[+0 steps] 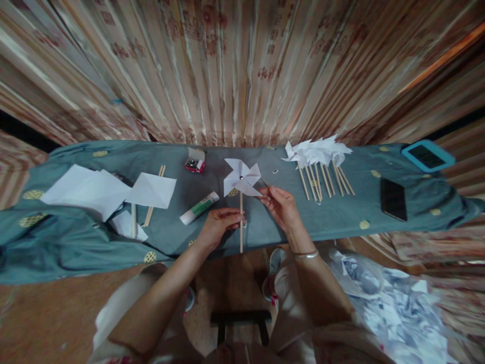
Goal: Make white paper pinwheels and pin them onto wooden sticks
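A white paper pinwheel point(248, 175) on a thin wooden stick is in the middle of the head view, upright above the table, with a dark round pin at its centre. My left hand point(219, 226) is closed around the stick, thumb and fingers pinching it below the blades. At the lower right blade is my right hand point(282, 205), its thumb and forefinger pressed together at the paper tip. A green and white glue stick point(199, 208) lies left of the pinwheel. Behind it stands an opened small red box point(194, 163) of shiny pins.
Several finished pinwheels point(320, 152) lie stacked at the right back, sticks toward me. White paper sheets point(87, 191) and wooden sticks point(154, 197) lie at left. A black phone point(393, 199) and a blue-framed device point(428, 155) sit at far right. Below, a plastic bag point(397, 303) holds paper.
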Action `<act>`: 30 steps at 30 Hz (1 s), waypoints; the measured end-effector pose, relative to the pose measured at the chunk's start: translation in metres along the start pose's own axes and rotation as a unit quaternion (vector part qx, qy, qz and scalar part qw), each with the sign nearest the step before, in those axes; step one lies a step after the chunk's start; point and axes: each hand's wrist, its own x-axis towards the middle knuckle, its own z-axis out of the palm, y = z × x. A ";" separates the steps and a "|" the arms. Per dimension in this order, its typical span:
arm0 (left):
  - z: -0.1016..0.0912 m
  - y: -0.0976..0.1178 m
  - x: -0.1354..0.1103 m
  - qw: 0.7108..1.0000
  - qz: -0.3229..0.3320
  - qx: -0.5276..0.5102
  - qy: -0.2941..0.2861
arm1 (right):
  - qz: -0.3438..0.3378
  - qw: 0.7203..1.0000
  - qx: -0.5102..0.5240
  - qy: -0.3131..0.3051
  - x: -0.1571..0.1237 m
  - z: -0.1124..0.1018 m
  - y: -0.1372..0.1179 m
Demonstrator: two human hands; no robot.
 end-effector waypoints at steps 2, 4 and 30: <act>-0.001 -0.001 0.001 1.000 0.002 -0.004 0.000 | 0.002 1.000 -0.008 -0.004 -0.001 0.001 0.001; -0.001 -0.001 0.001 1.000 0.004 -0.006 -0.001 | 0.003 1.000 -0.013 -0.008 -0.002 0.003 0.001; 0.003 0.004 -0.002 1.000 0.001 -0.005 0.014 | 0.045 0.998 -0.042 -0.033 -0.013 0.021 0.005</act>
